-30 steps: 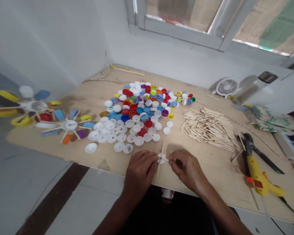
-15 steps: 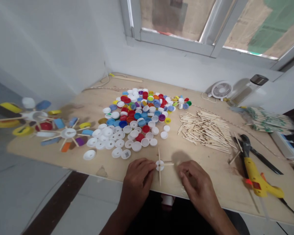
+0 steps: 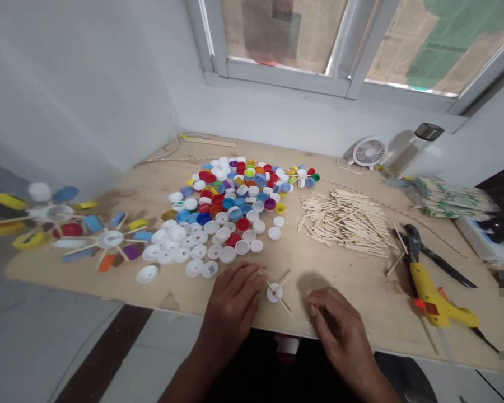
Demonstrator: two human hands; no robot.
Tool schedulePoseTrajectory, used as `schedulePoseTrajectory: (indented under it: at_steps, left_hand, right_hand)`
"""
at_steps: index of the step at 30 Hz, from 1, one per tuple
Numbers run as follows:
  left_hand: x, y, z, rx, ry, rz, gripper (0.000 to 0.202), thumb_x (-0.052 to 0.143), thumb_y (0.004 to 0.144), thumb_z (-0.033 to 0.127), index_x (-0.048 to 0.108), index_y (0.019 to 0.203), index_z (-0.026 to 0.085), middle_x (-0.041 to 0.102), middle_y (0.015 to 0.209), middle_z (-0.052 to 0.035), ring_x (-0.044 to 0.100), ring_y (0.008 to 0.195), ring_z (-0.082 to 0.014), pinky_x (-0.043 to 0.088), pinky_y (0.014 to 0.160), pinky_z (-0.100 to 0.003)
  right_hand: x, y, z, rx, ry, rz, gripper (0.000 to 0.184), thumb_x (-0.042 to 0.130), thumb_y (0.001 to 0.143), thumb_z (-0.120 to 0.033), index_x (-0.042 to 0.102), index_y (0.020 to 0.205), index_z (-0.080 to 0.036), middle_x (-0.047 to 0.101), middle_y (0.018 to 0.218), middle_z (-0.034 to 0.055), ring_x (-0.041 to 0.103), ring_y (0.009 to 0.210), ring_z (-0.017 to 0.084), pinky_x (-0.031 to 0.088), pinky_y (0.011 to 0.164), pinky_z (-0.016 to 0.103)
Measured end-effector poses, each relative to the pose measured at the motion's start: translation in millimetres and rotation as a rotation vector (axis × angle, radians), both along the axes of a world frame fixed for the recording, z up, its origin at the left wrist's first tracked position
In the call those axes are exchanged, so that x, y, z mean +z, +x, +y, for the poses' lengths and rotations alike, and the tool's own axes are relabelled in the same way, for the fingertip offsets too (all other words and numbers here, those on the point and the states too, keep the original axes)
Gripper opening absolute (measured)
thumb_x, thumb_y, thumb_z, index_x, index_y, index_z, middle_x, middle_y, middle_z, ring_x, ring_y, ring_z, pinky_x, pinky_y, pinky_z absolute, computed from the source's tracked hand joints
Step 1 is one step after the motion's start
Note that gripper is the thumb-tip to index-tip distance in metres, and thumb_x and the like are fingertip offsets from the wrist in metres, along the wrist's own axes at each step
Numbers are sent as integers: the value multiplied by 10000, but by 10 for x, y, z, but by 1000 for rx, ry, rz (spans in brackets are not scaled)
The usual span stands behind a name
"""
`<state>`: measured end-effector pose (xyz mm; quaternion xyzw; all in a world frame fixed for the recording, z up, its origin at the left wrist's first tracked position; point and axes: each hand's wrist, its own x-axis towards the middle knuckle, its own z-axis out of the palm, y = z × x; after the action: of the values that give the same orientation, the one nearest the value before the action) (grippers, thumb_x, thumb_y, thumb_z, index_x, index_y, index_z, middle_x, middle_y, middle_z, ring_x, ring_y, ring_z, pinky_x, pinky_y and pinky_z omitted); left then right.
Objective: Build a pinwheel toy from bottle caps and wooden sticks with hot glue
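A white bottle cap (image 3: 274, 293) with several wooden sticks on it, pointing outward, lies near the table's front edge. My left hand (image 3: 237, 296) is beside it on the left, its bent fingertips closed at the end of the upper-left stick (image 3: 265, 279). To the right of the cap, apart from it, my right hand (image 3: 338, 316) is curled with thumb and index finger together; whatever may be between them is hidden. Behind my left hand spreads a heap of white bottle caps (image 3: 175, 235) and coloured ones. A pile of wooden sticks (image 3: 346, 221) lies beyond my right hand.
Two stick-and-cap wheels (image 3: 110, 239) stand at the left, with a smaller one (image 3: 302, 174) at the back. On the right are a yellow glue gun (image 3: 434, 296), black-handled pliers (image 3: 445, 266) and bagged sticks (image 3: 449, 198). A small fan (image 3: 369, 151) and a bottle (image 3: 411, 151) stand by the wall.
The cap with its sticks has turned, so the sticks now lie diagonally. My left fingers have shifted from the cap's left side to its upper-left stick. My right hand stays curled.
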<state>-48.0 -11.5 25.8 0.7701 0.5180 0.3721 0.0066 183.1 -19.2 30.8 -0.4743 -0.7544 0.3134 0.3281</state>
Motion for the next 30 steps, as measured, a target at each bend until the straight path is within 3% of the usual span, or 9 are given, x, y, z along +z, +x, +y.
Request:
schedulePoseTrajectory:
  at_steps: [6,12,16,21,25,30]
  left_hand:
    - [25,31,21,5,59,119,223,499,854,100,657,963,213,737,892,-56,635,911,-254,487,822,-431]
    - [106,129,-245,-41,-105,-74,193,521,849,102,630,969,206,688,778,-19,618,775,-191,511,711,-333]
    - [55,136,-326,-18,-168,-199,189,525,869,121,626,986,230,675,793,-11,622,766,-165,523,671,-278]
    - [-6,94,-258,27,-107,-186,160,526,863,105,623,942,204,657,766,-12,608,742,-160,503,683,-284]
    - [4,117,-211,-7,-64,-116,145,512,864,93,617,860,194,674,746,-8,611,726,-158,491,693,-292]
    - [-12,142,-194,-26,9,-61,168,508,859,90,639,854,195,705,754,-15,637,734,-169,502,726,-312]
  right_hand:
    - [-29,60,-33,-22,5,19,135,473,934,-170,588,937,-240,634,887,33,604,844,168,485,745,282]
    - [-35,79,-41,-50,2,37,128,474,936,-181,587,915,-236,633,876,33,601,834,169,480,738,283]
    - [-30,43,-44,-41,-4,25,131,471,931,-168,581,904,-234,636,858,25,594,814,171,474,726,294]
    - [-12,-38,-49,15,78,-52,145,481,910,-124,579,929,-230,643,853,17,575,809,173,447,728,316]
    - [-26,-119,-30,85,191,-137,165,508,885,-83,581,940,-221,655,901,16,565,835,176,415,756,333]
    - [-20,-228,31,96,227,-179,193,517,876,-61,604,940,-222,669,972,15,558,890,187,385,791,347]
